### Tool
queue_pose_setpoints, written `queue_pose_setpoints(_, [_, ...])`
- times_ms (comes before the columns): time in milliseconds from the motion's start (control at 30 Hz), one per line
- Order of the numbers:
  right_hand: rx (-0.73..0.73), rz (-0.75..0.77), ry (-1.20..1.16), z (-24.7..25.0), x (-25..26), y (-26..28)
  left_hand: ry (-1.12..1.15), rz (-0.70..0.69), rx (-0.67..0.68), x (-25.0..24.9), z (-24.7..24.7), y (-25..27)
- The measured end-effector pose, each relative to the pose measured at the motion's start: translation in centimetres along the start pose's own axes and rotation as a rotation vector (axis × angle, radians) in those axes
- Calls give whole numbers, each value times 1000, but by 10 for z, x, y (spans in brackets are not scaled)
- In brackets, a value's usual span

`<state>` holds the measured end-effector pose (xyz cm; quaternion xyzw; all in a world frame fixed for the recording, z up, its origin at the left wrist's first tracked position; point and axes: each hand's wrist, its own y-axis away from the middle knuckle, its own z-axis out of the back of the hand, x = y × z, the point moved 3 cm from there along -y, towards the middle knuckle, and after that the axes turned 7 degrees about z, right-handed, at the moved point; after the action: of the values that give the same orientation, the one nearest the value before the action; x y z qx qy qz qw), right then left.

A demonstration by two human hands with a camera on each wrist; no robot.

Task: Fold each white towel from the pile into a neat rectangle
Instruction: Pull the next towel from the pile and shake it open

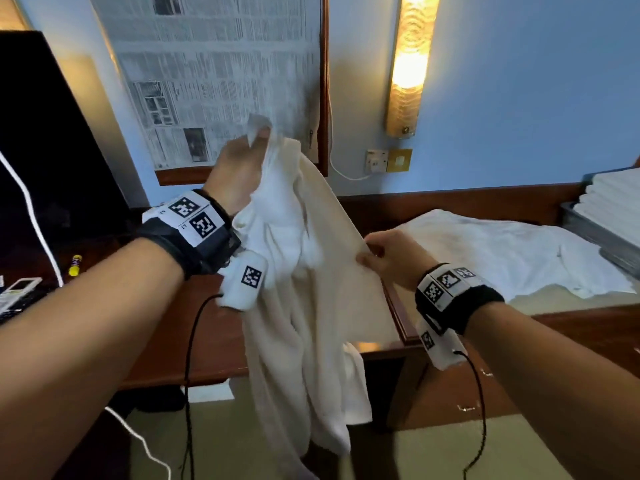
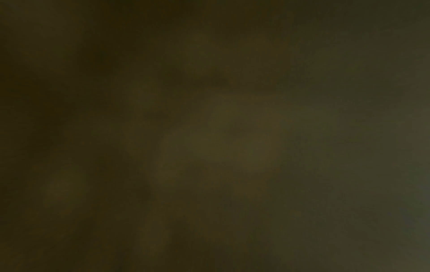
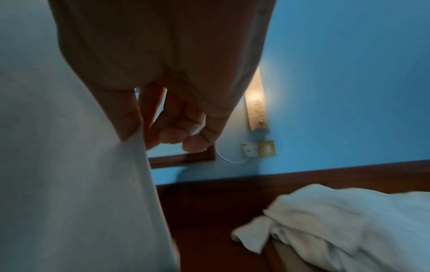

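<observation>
A white towel [image 1: 304,278] hangs in the air in front of me, its lower end drooping toward the floor. My left hand [image 1: 242,161] is raised and grips the towel's top corner, a bit of cloth sticking out above the fingers. My right hand [image 1: 384,258] pinches the towel's right edge lower down; in the right wrist view the thumb [image 3: 126,117] presses the towel [image 3: 69,165] against the fingers. A loose pile of white towels [image 1: 502,251] lies on the wooden table to the right. The left wrist view is dark and shows nothing.
Folded white towels [image 1: 613,199] are stacked at the far right on a tray. A dark desk [image 1: 194,341] at left carries a remote [image 1: 19,289] and a yellow glue stick [image 1: 75,265]. A lit wall lamp [image 1: 410,64] and sockets [image 1: 388,161] hang on the blue wall.
</observation>
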<state>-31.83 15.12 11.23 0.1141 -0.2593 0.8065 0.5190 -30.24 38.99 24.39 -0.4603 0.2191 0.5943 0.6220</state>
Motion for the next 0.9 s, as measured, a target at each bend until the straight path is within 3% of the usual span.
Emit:
queue_pose_setpoints(100, [186,-176,44,-29,-42,30,-18,-41,23,-9,-8,0])
queue_pose_setpoints(167, [189,-242,-8,-40,-57,45,23,-80,49,-15,-16,0])
queue_pose_setpoints(333, [65,-370,10,-32,-84,59,-10,-141,33,-24,-23,0])
queue_pose_setpoints(467, [8,-445,93,-17,-100,62,286,-114,37,-9,-22,-12])
queue_pose_setpoints(533, [-109,-516,74,0,-99,58,351,-104,37,-6,-19,-10])
queue_pose_setpoints(600, [-290,-536,38,23,-91,47,357,-91,121,-4,-15,-3])
queue_pose_setpoints(633, [-388,-514,0,36,-84,39,308,-103,218,-5,-12,4])
queue_pose_setpoints(700, [-544,-403,-89,64,-63,18,317,-79,533,-2,-7,16])
queue_pose_setpoints(767, [-618,-252,-160,87,-34,-6,264,-99,732,2,7,23])
queue_pose_setpoints(833, [-655,-68,-229,107,5,-27,118,-210,698,5,23,15])
queue_pose_setpoints(900, [-666,107,-313,124,49,-41,137,-240,554,8,39,1])
